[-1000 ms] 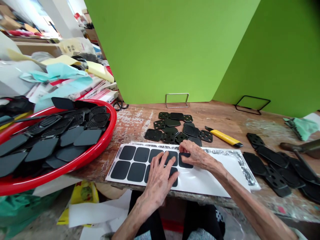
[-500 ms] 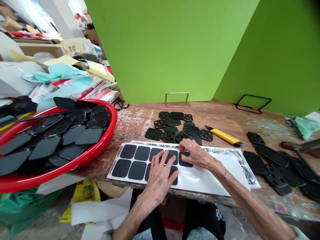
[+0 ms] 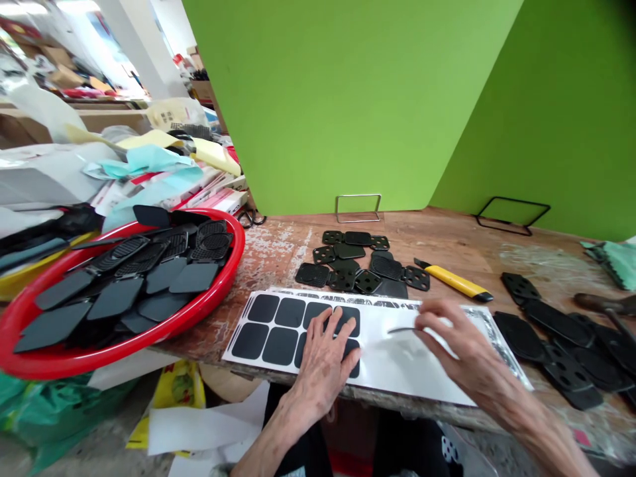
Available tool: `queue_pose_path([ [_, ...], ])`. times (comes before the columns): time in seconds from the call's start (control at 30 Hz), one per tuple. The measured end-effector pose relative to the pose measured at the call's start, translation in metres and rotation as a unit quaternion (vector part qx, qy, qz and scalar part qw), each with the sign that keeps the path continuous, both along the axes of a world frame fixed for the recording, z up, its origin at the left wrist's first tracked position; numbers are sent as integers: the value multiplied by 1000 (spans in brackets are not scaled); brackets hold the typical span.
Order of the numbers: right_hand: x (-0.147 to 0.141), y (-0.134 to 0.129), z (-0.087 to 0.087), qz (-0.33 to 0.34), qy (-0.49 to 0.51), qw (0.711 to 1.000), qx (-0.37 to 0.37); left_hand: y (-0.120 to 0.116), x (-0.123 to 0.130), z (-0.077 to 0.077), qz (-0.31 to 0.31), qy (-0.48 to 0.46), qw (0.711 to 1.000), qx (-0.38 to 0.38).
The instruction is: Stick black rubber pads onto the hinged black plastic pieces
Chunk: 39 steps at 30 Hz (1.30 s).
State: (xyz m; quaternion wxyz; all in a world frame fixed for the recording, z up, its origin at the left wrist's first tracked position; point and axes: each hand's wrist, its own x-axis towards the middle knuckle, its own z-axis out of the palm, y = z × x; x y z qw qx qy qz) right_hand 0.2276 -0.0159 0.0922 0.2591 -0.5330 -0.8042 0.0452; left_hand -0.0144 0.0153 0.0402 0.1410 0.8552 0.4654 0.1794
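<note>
Within right grip [image 3: 460, 339], 1 black pad [image 3: 402, 329], jutting left.

Sheet [image 3: 387, 364] white; square patches [image 3: 279, 346] plain black; basin [image 3: 239, 248] red; panel [image 3: 342, 99] plain green; knife [image 3: 454, 281] yellow and black.

I'm counting eight squares [image 3: 263, 309] on this sheet [image 3: 380, 374], one curved piece [image 3: 401, 329], two stands [image 3: 358, 220], one knife [image 3: 454, 281], one basin [image 3: 239, 246], two hands [image 3: 320, 368]!

A white sheet [image 3: 387, 364] lies flat on the counter [image 3: 273, 255], its left part bearing two rows of rounded black squares [image 3: 289, 313]; one thin black pad [image 3: 401, 329] is held edge-on above its bare part.
</note>
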Motion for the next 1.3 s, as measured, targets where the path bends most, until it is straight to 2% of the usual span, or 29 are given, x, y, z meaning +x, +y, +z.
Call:
queue_pose_path([
  [0.07, 19, -19, 5, -72, 78, 994, -24, 11, -4, 16, 1, 12, 1000, -17],
  [0.13, 30, -37, 1, -120, 164, 975, -85, 36, -9, 33, 17, 46, 998, -27],
  [0.23, 28, -54, -15, -136, 339, 918, -152, 90, -19, 48, 29, 110, 993, -28],
  [0.33, 14, -60, -27, -157, 424, 867, -208, 138, -24, 44, -8, 147, 988, -54],
  [0.4, 3, -61, -30, -183, 455, 838, -239, 155, -25, 38, -29, 162, 984, -66],
  [0.47, -6, -60, -28, -202, 507, 803, -241, 163, -26, 32, -37, 165, 984, -63],
  [0.6, -20, -49, -21, -191, 624, 731, -201, 163, -28, 33, -39, 150, 987, -38],
  [0.67, -26, -35, -18, -169, 653, 715, -187, 157, -27, 42, -36, 137, 990, -17],
  [0.73, -33, -14, -14, -153, 656, 720, -166, 146, -23, 56, -35, 125, 991, 9],
  [0.83, -47, 21, -7, -118, 636, 752, -128, 118, -14, 77, -71, 111, 990, 53],
  [0.93, -66, 43, -3, -54, 609, 775, -161, 85, -10, 86, -118, 52, 988, 89],
  [0.97, -73, 45, -3, -52, 610, 773, -168, 74, -11, 85, -98, 3, 991, 95],
  [1.03, -87, 39, -7, -95, 623, 761, -155, 53, -14, 78, 32, -165, 984, 67],
  [1.07, -94, 33, -11, -129, 633, 751, -139, 43, -14, 73, 112, -271, 956, 9],
  [1.1, -101, 25, -14, -161, 640, 740, -127, 34, -14, 67, 174, -375, 907, -80],
  [1.13, -108, 17, -18, -183, 645, 732, -125, 25, -12, 60, 209, -465, 840, -185],
  [1.2, -117, 3, -23, -188, 651, 722, -142, 11, -5, 49, 212, -572, 709, -354],
  [1.23, -120, -3, -24, -175, 653, 720, -157, 5, -1, 45, 205, -599, 667, -393],
  [1.3, -123, -10, -24, -138, 654, 720, -187, -2, 6, 41, 226, -634, 625, -395],
])
